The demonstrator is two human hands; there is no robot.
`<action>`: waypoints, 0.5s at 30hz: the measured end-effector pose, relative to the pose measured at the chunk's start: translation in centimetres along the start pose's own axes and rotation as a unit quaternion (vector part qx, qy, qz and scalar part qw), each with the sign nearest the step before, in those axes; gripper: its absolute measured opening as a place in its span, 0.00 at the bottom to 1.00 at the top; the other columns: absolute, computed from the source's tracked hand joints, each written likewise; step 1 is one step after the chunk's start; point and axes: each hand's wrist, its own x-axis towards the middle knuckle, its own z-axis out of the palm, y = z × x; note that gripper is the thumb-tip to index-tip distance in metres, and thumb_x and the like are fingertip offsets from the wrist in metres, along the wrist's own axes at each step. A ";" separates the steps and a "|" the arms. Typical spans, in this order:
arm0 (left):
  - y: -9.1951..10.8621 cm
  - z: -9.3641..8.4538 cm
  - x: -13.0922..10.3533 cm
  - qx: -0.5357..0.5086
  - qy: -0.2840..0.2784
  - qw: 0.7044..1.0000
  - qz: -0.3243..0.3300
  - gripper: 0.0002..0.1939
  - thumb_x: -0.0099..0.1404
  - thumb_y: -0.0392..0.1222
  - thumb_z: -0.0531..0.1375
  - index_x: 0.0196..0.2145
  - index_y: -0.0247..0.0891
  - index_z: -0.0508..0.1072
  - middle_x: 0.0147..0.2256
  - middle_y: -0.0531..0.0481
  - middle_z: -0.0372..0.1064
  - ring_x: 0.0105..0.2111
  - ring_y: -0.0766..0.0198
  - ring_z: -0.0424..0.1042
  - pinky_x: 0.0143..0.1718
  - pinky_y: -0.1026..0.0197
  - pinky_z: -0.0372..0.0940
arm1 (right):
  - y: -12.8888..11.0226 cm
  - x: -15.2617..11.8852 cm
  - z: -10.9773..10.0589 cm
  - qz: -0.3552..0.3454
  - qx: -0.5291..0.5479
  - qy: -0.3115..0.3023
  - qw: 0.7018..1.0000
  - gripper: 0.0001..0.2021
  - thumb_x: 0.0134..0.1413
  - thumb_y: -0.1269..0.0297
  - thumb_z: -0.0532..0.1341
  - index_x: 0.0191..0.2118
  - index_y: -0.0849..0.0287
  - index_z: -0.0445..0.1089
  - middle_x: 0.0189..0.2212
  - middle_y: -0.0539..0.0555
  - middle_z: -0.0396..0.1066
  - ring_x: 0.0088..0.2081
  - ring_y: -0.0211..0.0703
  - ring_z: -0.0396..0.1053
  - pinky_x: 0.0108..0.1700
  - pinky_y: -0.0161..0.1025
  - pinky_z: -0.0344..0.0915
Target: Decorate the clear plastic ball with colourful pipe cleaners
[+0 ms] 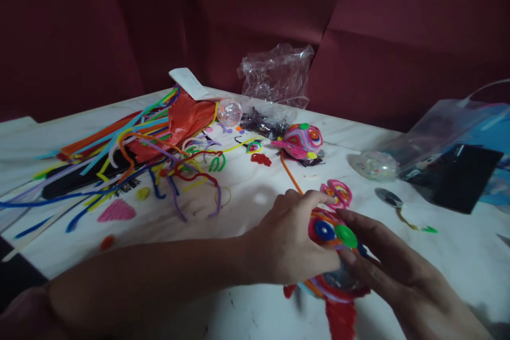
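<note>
Between my hands is a craft figure covered in coiled pipe cleaners (319, 218), with a blue disc and a green disc like eyes, a clear bulging part below and a red strip (340, 319) hanging down. My left hand (292, 239) grips it from the left, thumb and fingers around its side. From the right my right hand (394, 265) closes on it, thumb near the green disc. Pink coiled loops (338, 194) stand at its top, by my left fingertips. The underside is hidden.
Pipe cleaners (131, 141) lie tangled at left beside a red bag (187, 117). A second decorated figure (302, 141) sits behind my hands. Clear balls (229, 112), a crumpled clear bag (277, 74) and a black rectangular object (466, 178) stand farther off. A dark red backdrop (255, 5) rises behind.
</note>
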 end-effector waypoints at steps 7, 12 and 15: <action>-0.2 0.2 -0.1 -0.011 -0.007 1.000 -0.011 0.33 0.47 0.42 0.60 0.53 0.42 0.62 0.48 0.43 0.61 0.48 0.52 0.63 0.48 0.51 0.61 | -0.5 -0.1 -0.2 0.045 0.113 -0.041 0.992 0.23 0.47 0.52 0.66 0.50 0.51 0.69 0.49 0.57 0.70 0.46 0.55 0.69 0.39 0.38 0.72; -0.1 0.5 -0.3 0.005 0.006 1.000 0.007 0.30 0.49 0.41 0.58 0.52 0.39 0.62 0.48 0.42 0.63 0.49 0.52 0.62 0.50 0.51 0.60 | -0.8 0.0 0.9 0.032 0.097 0.009 0.995 0.22 0.48 0.52 0.66 0.50 0.52 0.69 0.46 0.55 0.72 0.46 0.52 0.70 0.42 0.37 0.71; 0.1 0.6 -0.5 0.009 0.012 1.000 -0.001 0.31 0.50 0.41 0.58 0.53 0.37 0.61 0.50 0.41 0.62 0.50 0.51 0.62 0.51 0.51 0.60 | -0.5 -0.1 1.5 0.015 0.073 0.026 0.997 0.22 0.49 0.50 0.65 0.49 0.53 0.69 0.41 0.55 0.73 0.43 0.54 0.71 0.41 0.42 0.72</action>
